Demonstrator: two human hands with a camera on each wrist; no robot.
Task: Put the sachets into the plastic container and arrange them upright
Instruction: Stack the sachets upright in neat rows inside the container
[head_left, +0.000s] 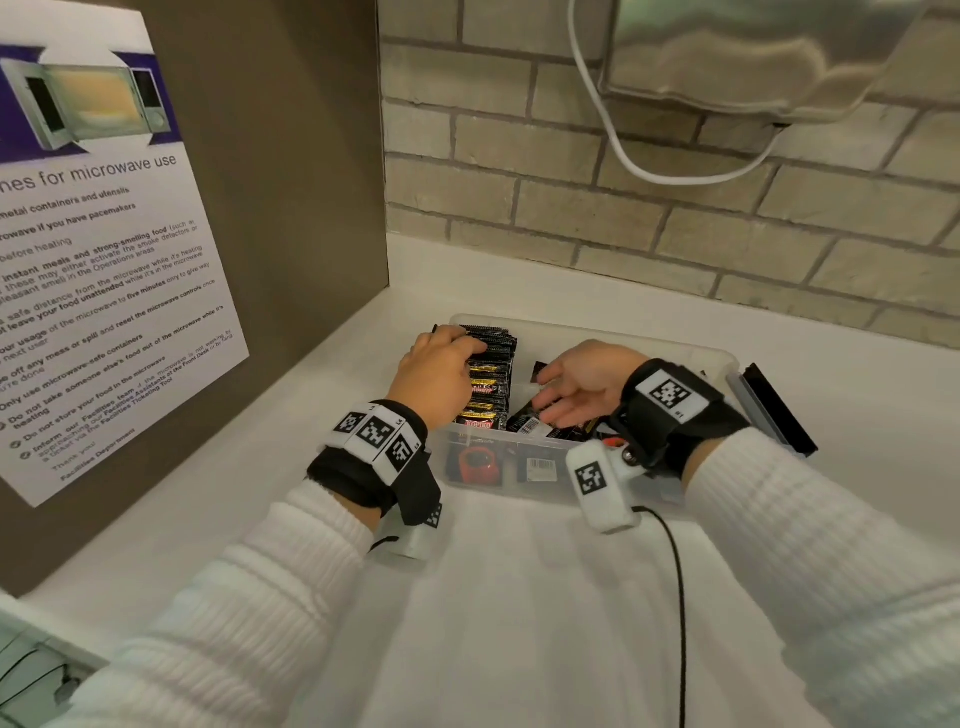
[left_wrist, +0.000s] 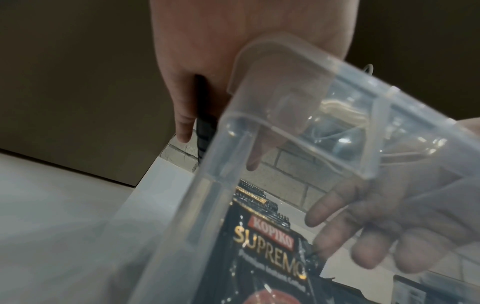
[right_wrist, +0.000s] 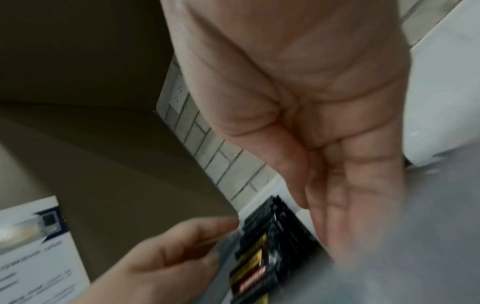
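A clear plastic container (head_left: 597, 332) stands on the white counter. Along its left side a row of black Kopiko sachets (head_left: 491, 384) stands upright. My left hand (head_left: 441, 364) lies over the far end of that row, fingers curled round the sachet tops. My right hand (head_left: 571, 395) is inside the container with straight fingers, palm turned toward the row, holding nothing. Loose sachets (head_left: 530, 423) lie flat under it. The left wrist view shows the container's corner (left_wrist: 272, 82) and a Supremo sachet (left_wrist: 270, 253). In the right wrist view, the open right palm (right_wrist: 337, 185) faces the sachets (right_wrist: 267, 242).
A brown panel with a microwave poster (head_left: 104, 260) rises close on the left. The brick wall (head_left: 675, 234) runs behind. A grey and black lid (head_left: 774, 410) lies beside the container's right side. A black cable (head_left: 675, 571) trails over the counter in front.
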